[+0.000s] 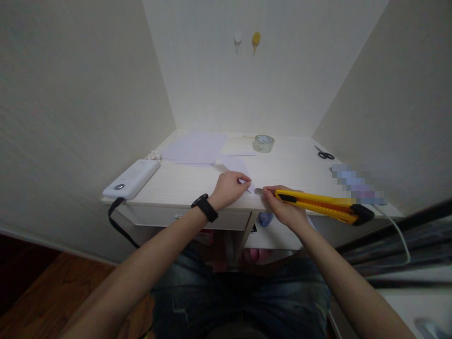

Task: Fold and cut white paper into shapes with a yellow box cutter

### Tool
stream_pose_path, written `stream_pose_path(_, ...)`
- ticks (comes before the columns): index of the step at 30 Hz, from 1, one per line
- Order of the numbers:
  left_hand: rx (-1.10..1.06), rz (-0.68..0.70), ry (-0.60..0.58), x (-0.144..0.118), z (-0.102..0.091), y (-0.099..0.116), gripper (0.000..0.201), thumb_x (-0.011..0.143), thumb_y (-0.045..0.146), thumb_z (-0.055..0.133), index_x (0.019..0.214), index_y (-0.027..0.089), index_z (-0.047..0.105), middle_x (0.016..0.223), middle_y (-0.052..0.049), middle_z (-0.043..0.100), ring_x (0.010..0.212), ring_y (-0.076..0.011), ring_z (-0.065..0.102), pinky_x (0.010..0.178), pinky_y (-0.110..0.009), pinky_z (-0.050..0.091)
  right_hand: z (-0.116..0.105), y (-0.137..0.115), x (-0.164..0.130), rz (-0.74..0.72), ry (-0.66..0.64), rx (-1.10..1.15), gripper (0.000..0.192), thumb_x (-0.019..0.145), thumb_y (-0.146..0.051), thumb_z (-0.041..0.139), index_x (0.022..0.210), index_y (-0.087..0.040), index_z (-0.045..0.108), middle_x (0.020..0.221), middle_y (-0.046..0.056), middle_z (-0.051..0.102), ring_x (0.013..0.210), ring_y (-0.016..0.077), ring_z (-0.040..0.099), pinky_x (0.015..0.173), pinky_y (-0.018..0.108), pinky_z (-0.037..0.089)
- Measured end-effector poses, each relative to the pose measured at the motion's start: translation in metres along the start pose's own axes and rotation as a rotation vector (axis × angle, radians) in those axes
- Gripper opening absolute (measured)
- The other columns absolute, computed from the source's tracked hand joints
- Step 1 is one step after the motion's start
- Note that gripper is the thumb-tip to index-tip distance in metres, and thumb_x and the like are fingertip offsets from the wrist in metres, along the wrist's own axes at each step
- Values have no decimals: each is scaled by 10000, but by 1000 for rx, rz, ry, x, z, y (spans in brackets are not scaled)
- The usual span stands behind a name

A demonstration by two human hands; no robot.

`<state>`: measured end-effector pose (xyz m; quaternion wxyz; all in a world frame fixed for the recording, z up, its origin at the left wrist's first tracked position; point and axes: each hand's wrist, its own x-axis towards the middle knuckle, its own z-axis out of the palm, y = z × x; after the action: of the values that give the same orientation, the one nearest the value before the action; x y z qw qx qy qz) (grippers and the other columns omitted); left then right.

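Note:
My left hand [231, 187], with a black watch on the wrist, pinches a piece of white paper [236, 164] near the desk's front edge. Its thumb and forefinger close on the paper's near corner. My right hand [286, 209] is wrapped round a yellow utility knife [314, 201]. The knife's short blade points left, close to the paper's corner; whether it touches the paper I cannot tell. The handle's black end sticks out to the right, past my wrist.
Larger white sheets [197, 147] lie at the back left of the desk [187, 181]. A tape roll [263, 143] stands at the back, scissors [324, 153] to the right. A white box-shaped device [132, 180] with a black strap sits left. A blurred-out object [356, 184] lies right. Walls enclose three sides.

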<state>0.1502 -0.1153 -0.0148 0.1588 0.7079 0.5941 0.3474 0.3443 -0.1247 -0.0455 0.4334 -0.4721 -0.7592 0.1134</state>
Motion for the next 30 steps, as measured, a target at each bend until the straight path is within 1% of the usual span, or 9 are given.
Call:
stream_pose_path(4, -24, -20, 1, -1, -2, 2, 180, 819, 241, 664, 937, 182, 787, 897, -69, 767, 805, -193, 682, 813, -318, 511, -2, -4, 0, 32, 7, -12, 284, 856, -447, 537, 824, -254, 743, 834, 36, 766, 815, 241, 721, 845, 400, 560)
stream_pose_path(11, -30, -29, 4, -1, -2, 1, 175, 820, 253, 672, 938, 198, 788, 896, -66, 768, 821, -191, 686, 837, -327, 515, -5, -12, -2, 67, 17, 1, 273, 845, -436, 562, 817, -248, 757, 829, 37, 772, 789, 234, 727, 818, 389, 572)
stream_pose_path(16, -42, -35, 12, -2, -1, 1, 170, 819, 253, 675, 932, 198, 789, 884, -68, 768, 806, -193, 686, 818, -329, 520, -5, -12, -2, 70, 11, 25, 248, 839, -430, 572, 801, -267, 754, 824, 27, 772, 798, 236, 727, 820, 391, 571)
stream_pose_path(22, -67, -41, 7, -2, -2, 1, 159, 816, 245, 680, 919, 196, 790, 890, -60, 769, 825, -195, 690, 841, -323, 519, -7, -12, -1, 65, -11, 23, 266, 841, -446, 557, 810, -268, 754, 852, 21, 774, 824, 238, 725, 851, 407, 562)
stream_pose_path(30, -72, -46, 0, -2, -2, 1, 159, 819, 245, 680, 923, 193, 789, 902, -67, 769, 834, -195, 691, 863, -333, 516, -6, -11, -1, 65, -12, 32, 277, 838, -456, 557, 801, -263, 753, 840, 30, 774, 809, 244, 725, 825, 412, 568)
